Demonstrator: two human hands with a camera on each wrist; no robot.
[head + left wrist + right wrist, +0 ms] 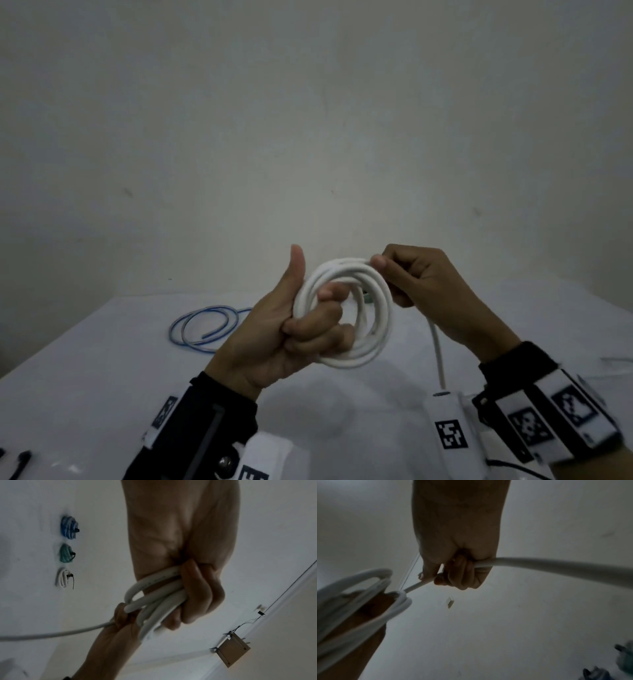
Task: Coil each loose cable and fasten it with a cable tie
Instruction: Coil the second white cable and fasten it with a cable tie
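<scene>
A white cable (346,308) is wound into a round coil of several loops, held up above the white table (102,377). My left hand (301,329) grips the coil's left side, fingers curled through the loops, thumb pointing up. My right hand (407,274) pinches the cable at the coil's top right, and the loose tail (438,349) hangs down from it. In the left wrist view the left hand (197,595) clamps the bundled white cable (154,599). In the right wrist view the right hand (458,573) holds the white cable (539,566) running through its fist.
A loose blue cable (202,325) lies in a wide loop on the table at the back left. Three tied coils, blue (69,527), green (66,553) and white (62,577), lie in a row in the left wrist view. Black cable ties (19,462) lie at the near left edge.
</scene>
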